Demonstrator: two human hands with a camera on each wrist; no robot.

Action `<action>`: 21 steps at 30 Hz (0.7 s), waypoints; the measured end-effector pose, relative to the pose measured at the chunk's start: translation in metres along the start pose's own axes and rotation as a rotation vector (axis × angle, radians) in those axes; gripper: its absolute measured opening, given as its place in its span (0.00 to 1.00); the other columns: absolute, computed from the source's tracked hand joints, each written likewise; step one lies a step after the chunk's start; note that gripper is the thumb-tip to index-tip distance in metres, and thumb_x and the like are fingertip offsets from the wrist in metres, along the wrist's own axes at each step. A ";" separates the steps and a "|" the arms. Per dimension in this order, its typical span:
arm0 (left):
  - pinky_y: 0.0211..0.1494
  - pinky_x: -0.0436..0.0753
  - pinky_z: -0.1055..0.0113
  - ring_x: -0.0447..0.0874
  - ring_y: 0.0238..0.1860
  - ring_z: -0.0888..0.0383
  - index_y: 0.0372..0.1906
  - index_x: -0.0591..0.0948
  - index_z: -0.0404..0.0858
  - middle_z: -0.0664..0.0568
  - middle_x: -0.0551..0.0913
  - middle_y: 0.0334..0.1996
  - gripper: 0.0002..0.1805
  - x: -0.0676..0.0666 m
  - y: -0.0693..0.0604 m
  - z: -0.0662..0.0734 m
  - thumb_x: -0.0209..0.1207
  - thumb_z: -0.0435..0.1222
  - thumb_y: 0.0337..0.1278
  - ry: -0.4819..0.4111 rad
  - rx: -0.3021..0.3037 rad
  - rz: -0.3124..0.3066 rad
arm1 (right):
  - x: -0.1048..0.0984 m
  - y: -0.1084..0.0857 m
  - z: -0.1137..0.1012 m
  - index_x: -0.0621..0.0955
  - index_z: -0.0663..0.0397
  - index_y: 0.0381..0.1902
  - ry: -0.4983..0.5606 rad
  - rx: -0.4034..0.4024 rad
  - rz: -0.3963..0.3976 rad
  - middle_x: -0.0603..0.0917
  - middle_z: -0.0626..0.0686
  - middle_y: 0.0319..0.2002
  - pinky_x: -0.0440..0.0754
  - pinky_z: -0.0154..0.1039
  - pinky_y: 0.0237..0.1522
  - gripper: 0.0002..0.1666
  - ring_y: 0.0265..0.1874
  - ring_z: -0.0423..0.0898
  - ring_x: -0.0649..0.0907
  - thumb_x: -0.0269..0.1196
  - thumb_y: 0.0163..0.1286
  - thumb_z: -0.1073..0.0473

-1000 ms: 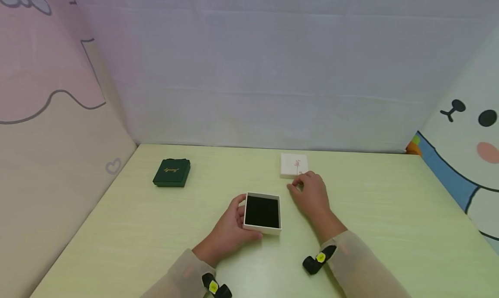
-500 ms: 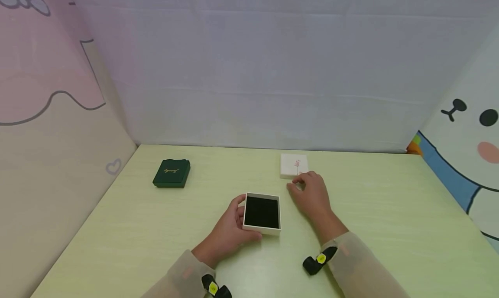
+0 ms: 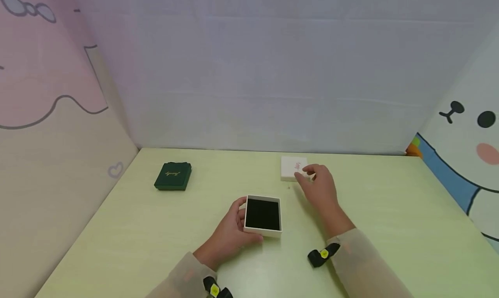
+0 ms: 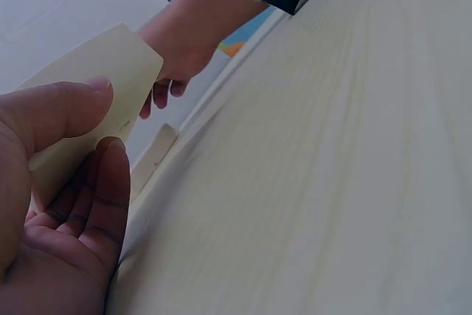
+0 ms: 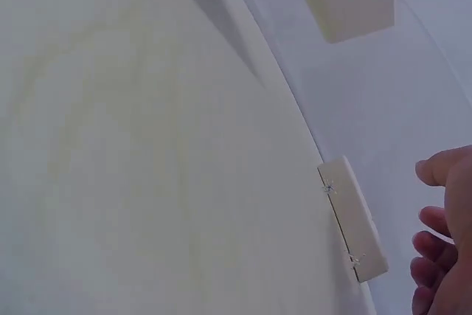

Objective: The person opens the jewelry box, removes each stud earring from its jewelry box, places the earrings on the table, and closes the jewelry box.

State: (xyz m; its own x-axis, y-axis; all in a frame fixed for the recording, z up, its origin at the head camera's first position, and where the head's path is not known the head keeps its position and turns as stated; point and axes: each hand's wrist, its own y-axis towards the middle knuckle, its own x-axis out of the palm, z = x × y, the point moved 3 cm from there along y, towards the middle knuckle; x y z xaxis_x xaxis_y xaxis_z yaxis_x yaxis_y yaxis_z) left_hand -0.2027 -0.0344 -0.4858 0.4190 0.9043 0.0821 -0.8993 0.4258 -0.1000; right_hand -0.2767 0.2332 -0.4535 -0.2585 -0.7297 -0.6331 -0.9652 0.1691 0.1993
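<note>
My left hand (image 3: pixel 230 235) grips a small white open box (image 3: pixel 263 234) by its left side, tilted above the table. A black pad (image 3: pixel 263 214) fills the inside. In the left wrist view, the thumb (image 4: pixel 74 108) presses the box wall. Farther back lies a white lid-like box (image 3: pixel 289 168) with a pink flower print. My right hand (image 3: pixel 321 189) hovers over its near right corner, thumb and index finger apart, nothing visible between them. A tiny speck (image 3: pixel 289 187) lies on the table just before it. Two small sparkly bits (image 5: pixel 329 188) show along its edge in the right wrist view.
A dark green box (image 3: pixel 173 176) with gold lettering sits at the back left of the pale wooden table (image 3: pixel 136 246). A white cloth wall (image 3: pixel 249 72) rises behind the table, with printed side panels left and right.
My right hand has lifted and shifted slightly right and back, its thumb and index finger parting. The tiny speck now shows where its fingertips were. My left hand still holds the white box.
</note>
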 end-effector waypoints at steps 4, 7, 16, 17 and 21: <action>0.54 0.84 0.62 0.84 0.54 0.48 0.80 0.50 0.41 0.41 0.77 0.63 0.60 -0.001 0.000 0.000 0.76 0.22 0.46 0.008 -0.009 0.007 | -0.002 0.012 -0.005 0.74 0.63 0.63 -0.067 0.002 -0.062 0.77 0.61 0.55 0.75 0.56 0.54 0.42 0.51 0.59 0.76 0.64 0.70 0.33; 0.54 0.83 0.62 0.84 0.55 0.49 0.80 0.51 0.41 0.42 0.77 0.63 0.60 -0.002 0.000 0.000 0.76 0.22 0.45 0.020 -0.014 0.014 | 0.000 0.023 -0.008 0.70 0.61 0.68 -0.166 -0.014 -0.115 0.76 0.61 0.60 0.74 0.58 0.58 0.53 0.57 0.59 0.76 0.62 0.64 0.23; 0.54 0.83 0.62 0.83 0.54 0.48 0.79 0.52 0.41 0.42 0.77 0.62 0.59 -0.003 0.001 -0.001 0.76 0.22 0.45 0.015 -0.013 0.015 | 0.005 0.051 -0.008 0.68 0.62 0.70 -0.426 -0.120 -0.234 0.73 0.64 0.63 0.74 0.61 0.62 0.62 0.60 0.61 0.74 0.62 0.58 0.18; 0.54 0.83 0.62 0.83 0.55 0.48 0.79 0.52 0.41 0.42 0.78 0.62 0.59 -0.003 0.001 0.000 0.76 0.22 0.45 0.013 -0.012 0.014 | 0.006 0.054 -0.005 0.67 0.62 0.71 -0.446 -0.123 -0.251 0.72 0.64 0.64 0.74 0.61 0.61 0.64 0.60 0.61 0.74 0.62 0.57 0.17; 0.54 0.83 0.62 0.83 0.55 0.48 0.79 0.52 0.40 0.41 0.78 0.62 0.59 -0.002 0.000 0.001 0.76 0.22 0.46 0.009 -0.006 0.011 | 0.009 0.064 0.005 0.64 0.61 0.74 -0.495 -0.127 -0.319 0.70 0.65 0.66 0.74 0.63 0.61 0.69 0.62 0.63 0.73 0.62 0.53 0.14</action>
State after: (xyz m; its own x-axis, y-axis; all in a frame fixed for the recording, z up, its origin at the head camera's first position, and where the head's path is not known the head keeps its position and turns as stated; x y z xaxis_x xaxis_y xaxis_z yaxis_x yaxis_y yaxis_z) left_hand -0.2037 -0.0359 -0.4853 0.4100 0.9092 0.0723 -0.9031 0.4158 -0.1073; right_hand -0.3410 0.2406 -0.4508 0.0262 -0.3306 -0.9434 -0.9939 -0.1098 0.0109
